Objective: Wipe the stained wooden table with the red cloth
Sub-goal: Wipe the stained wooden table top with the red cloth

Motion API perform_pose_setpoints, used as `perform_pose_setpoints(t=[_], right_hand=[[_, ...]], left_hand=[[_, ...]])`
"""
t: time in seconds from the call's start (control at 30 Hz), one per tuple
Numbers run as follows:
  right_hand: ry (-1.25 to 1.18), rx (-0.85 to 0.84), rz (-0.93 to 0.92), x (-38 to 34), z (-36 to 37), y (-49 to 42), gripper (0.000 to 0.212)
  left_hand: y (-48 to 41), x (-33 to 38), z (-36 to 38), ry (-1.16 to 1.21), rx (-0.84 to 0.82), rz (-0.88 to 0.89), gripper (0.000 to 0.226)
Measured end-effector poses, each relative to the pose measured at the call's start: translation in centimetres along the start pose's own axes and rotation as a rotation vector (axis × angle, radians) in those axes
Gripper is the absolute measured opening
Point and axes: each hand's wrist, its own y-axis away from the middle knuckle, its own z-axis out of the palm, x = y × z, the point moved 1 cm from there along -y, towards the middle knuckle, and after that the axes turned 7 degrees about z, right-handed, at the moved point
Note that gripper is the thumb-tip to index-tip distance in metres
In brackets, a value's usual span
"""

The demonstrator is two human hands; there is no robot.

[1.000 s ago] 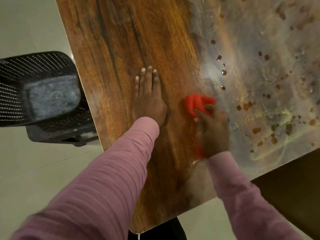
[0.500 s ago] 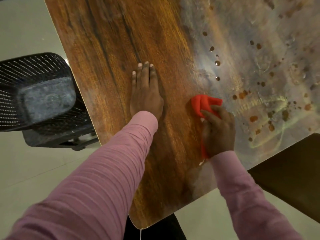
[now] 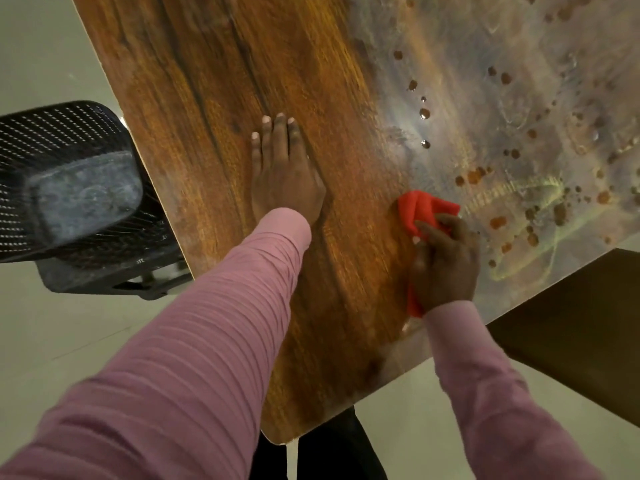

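Head camera, looking down over a person's two arms onto the corner of a wooden table (image 3: 242,81). The left half of the tabletop shows warm brown grain; the right half is covered by a dull grey, smeared film dotted with many small brown stains (image 3: 474,176) and drops.

The left hand (image 3: 282,178) lies palm down on the brown wood, fingers straight and close together, flat against the surface and holding nothing; a ribbed pink sleeve (image 3: 194,341) covers the arm up to the wrist.

The right hand (image 3: 445,265) is to the right of it, near the table's near edge, with its fingers curled around a bunched red cloth (image 3: 420,207); the cloth bulges out beyond the fingertips and a strip of it shows below the palm beside the wrist; the cloth rests on the table just where the brown wood meets the grey stained area, with brown spots just beyond it and to its right; this arm wears the same pink sleeve.

To the left of the table stands a black mesh chair (image 3: 69,188) with a grey padded seat, on a pale floor (image 3: 52,341); a dark brown surface (image 3: 571,323) shows at the lower right, beside the table's edge.
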Motion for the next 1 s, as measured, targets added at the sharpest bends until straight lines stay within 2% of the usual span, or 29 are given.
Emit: perform_pose_setpoints(t=[0.07, 0.2, 0.27, 0.4, 0.5, 0.63, 0.8, 0.87, 1.0], right_hand=[[-0.014, -0.016, -0.053, -0.8, 0.3, 1.7, 0.030], [0.022, -0.156, -0.423, -1.2, 0.5, 7.4, 0.029], [0.050, -0.156, -0.511, -0.3, 0.1, 7.2, 0.027], [0.022, -0.107, -0.283, 0.5, -0.5, 5.0, 0.026], [-0.020, -0.133, -0.236, 0.7, -0.5, 4.5, 0.026], [-0.046, -0.126, -0.297, 1.1, -0.4, 6.3, 0.025], [-0.029, -0.210, -0.509, 2.8, -0.3, 10.9, 0.028], [-0.018, -0.185, -0.542, 4.2, -0.7, 10.2, 0.026], [-0.056, -0.049, -0.195, 6.8, -1.9, 6.1, 0.026]], left_hand=[[-0.1, 0.2, -0.1, -0.013, -0.019, -0.029, 0.057], [-0.1, 0.5, -0.3, -0.055, -0.053, -0.041, 0.058], [0.2, 0.7, -0.4, -0.069, -0.060, -0.042, 0.057], [3.6, 1.5, -0.6, -0.061, -0.065, -0.051, 0.056], [9.4, 2.9, -0.6, -0.026, -0.088, -0.020, 0.060], [14.7, 3.7, 0.5, -0.049, -0.160, -0.097, 0.059], [14.5, 3.8, 1.2, -0.059, -0.122, -0.094, 0.060], [14.6, 3.7, 1.3, -0.055, -0.113, -0.096, 0.059], [14.7, 3.8, 1.4, -0.067, -0.094, -0.098, 0.057]])
